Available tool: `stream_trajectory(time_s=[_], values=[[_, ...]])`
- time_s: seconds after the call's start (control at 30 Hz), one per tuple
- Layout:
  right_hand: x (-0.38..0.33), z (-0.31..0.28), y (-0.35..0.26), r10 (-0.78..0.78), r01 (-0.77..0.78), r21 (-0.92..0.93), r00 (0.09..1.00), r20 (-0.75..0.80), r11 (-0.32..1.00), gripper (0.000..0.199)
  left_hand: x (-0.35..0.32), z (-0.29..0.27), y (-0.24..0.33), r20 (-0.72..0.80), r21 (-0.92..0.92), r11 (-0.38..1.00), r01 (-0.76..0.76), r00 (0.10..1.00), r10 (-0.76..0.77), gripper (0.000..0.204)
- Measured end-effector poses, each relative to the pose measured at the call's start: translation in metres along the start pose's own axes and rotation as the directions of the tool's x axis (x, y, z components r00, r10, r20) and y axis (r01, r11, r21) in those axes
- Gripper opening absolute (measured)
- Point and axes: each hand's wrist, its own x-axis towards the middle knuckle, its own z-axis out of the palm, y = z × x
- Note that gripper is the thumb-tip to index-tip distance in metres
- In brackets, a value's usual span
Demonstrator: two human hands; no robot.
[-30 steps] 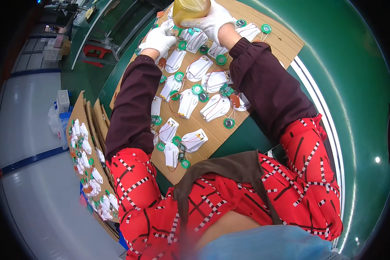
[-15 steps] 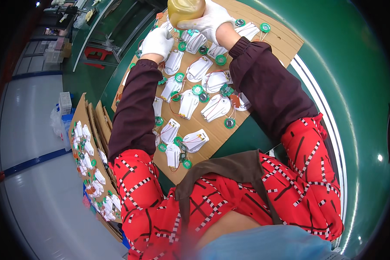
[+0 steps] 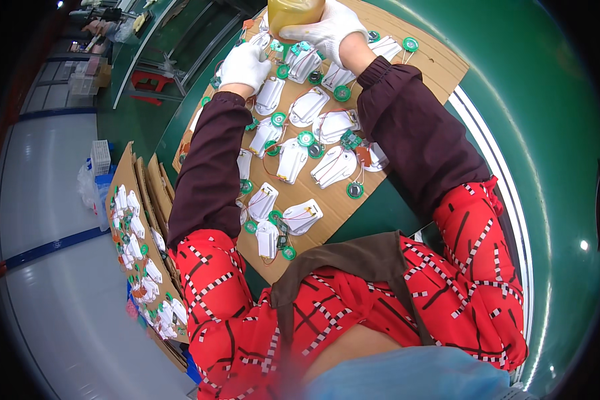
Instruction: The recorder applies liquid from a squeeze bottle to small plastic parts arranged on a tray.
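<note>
Right hand point(image 3: 323, 27), in a white glove, is wrapped around a yellow-amber container point(image 3: 295, 12) at 12 o'clock of the view, fingers curled shut across its lower body; the container's top is cut off by the picture edge, so its cap and nozzle cannot be told. Left hand point(image 3: 245, 65), also gloved, sits at about 11 o'clock, fingers bunched together and pressing down on a white plastic housing point(image 3: 271, 95) near the far end of the cardboard sheet point(image 3: 440, 63); whether it pinches a part or only steadies it cannot be told. Risk 1: the container hangs directly over the far row of housings, and if it holds liquid, a tilt or squeeze could drip onto the green round discs point(image 3: 305, 139) or the thin red wires. Risk 2: both sleeves pass low over the near rows, and a dragged cuff could snag a wire and pull a disc off its housing. Risk 3: the sheet overhangs the green table point(image 3: 513, 100) at 6 o'clock, so downward pressure there could tip it. Container appearance: translucent, rounded, golden-yellow, glossy, apparently filled. A second loaded cardboard sheet point(image 3: 137, 260) leans upright at 9 o'clock, well apart from both hands.
</note>
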Motion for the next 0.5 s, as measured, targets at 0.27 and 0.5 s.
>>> stream_trajectory(time_s=[0.27, 0.5], values=[[0.002, -0.003, -0.003, 0.064, -0.079, 0.24, 0.995, 0.07, 0.968, 0.082, -0.002, 0.002, 0.0, -0.069, -0.024, 0.998, -0.066, 0.996, 0.064, 0.02], [0.001, -0.003, -0.005, 0.056, -0.071, 0.208, 0.996, 0.076, 0.976, 0.083, -0.003, -0.001, 0.001, -0.064, -0.044, 0.998, -0.041, 0.997, 0.038, 0.02]])
